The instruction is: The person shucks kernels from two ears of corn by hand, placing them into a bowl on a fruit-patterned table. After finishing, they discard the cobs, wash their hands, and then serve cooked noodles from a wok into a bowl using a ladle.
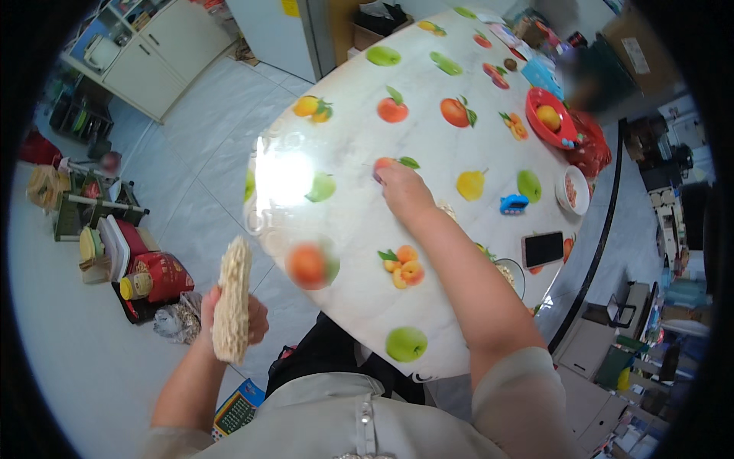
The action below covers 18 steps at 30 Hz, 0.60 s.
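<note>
My left hand [258,320] is wrapped around a pale, bumpy corn cob [232,294], held upright off the table's near left side. My right hand [403,193] reaches out over the middle of the table, its fingertips drawn together at a printed peach on the tablecloth [352,206]. Whatever those fingers may hold is hidden or too small to name. A pale piece [448,209] shows partly from behind my right forearm. Beside the same forearm, a clear glass bowl [522,281] with pale bits in it is partly covered.
A phone [542,250], a small blue gadget [514,204] and a white bowl [582,200] lie toward the table's right. Farther back are a red basket [537,130] with a yellow-orange fruit [548,117] and a red bag [592,149]. Bags and boxes stand on the floor at left.
</note>
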Each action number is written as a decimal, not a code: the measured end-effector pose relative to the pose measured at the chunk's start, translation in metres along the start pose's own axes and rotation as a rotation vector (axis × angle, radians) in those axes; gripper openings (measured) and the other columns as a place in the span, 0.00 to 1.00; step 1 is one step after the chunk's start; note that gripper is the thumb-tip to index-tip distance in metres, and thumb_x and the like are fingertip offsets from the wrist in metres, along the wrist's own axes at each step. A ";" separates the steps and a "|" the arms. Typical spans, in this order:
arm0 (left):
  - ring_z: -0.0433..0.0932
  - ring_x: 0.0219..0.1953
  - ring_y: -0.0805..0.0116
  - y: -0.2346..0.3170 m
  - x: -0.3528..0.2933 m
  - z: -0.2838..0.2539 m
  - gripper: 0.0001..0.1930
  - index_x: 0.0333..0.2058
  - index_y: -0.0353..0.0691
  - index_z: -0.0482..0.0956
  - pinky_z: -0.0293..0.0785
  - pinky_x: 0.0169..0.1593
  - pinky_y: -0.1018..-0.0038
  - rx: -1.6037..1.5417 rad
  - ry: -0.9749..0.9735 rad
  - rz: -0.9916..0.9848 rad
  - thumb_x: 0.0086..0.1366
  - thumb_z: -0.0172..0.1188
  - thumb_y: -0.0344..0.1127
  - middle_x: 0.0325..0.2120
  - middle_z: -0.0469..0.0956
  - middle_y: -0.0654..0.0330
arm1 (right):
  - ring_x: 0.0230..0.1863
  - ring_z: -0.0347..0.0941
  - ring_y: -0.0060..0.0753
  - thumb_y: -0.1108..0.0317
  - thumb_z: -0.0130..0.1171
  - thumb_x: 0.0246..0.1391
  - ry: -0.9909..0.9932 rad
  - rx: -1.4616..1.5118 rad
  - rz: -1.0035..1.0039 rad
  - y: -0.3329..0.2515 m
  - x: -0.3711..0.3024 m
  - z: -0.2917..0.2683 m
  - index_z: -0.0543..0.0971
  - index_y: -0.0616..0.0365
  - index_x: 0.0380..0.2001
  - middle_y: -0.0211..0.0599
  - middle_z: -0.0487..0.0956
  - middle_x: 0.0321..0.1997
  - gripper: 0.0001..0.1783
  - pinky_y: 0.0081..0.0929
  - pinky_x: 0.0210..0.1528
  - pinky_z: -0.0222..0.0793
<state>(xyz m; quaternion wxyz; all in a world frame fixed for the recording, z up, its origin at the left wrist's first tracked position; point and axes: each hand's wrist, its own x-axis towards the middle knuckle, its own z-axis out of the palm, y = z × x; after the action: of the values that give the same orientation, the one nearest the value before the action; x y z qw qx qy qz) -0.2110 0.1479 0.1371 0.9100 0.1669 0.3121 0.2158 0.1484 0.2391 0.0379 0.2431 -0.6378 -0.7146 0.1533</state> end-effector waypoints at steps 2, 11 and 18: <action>0.55 0.12 0.71 -0.012 -0.038 -0.016 0.33 0.16 0.40 0.61 0.53 0.14 0.78 -0.086 -0.022 0.038 0.51 0.45 0.70 0.11 0.56 0.63 | 0.36 0.72 0.50 0.74 0.49 0.45 -0.094 -0.156 -0.006 0.001 0.006 0.012 0.75 0.62 0.24 0.48 0.75 0.32 0.05 0.39 0.38 0.69; 0.56 0.13 0.70 -0.036 -0.118 -0.026 0.33 0.18 0.41 0.65 0.50 0.14 0.76 -0.154 0.294 0.270 0.51 0.43 0.72 0.13 0.59 0.62 | 0.38 0.73 0.48 0.79 0.48 0.43 -0.302 -0.394 -0.097 -0.026 0.039 0.014 0.77 0.62 0.24 0.48 0.76 0.31 0.08 0.38 0.42 0.70; 0.59 0.15 0.67 -0.047 -0.172 -0.040 0.34 0.18 0.40 0.68 0.52 0.16 0.74 -0.286 0.582 0.415 0.48 0.46 0.72 0.13 0.60 0.61 | 0.33 0.72 0.52 0.69 0.52 0.41 -0.285 -0.388 0.051 -0.015 0.039 0.035 0.76 0.60 0.21 0.50 0.75 0.28 0.06 0.44 0.35 0.67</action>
<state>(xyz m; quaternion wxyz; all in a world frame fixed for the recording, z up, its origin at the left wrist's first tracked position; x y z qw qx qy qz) -0.3456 0.0294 0.1722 0.7344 0.0294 0.4837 0.4752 0.1148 0.2784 0.0226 0.0088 -0.6624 -0.7413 0.1079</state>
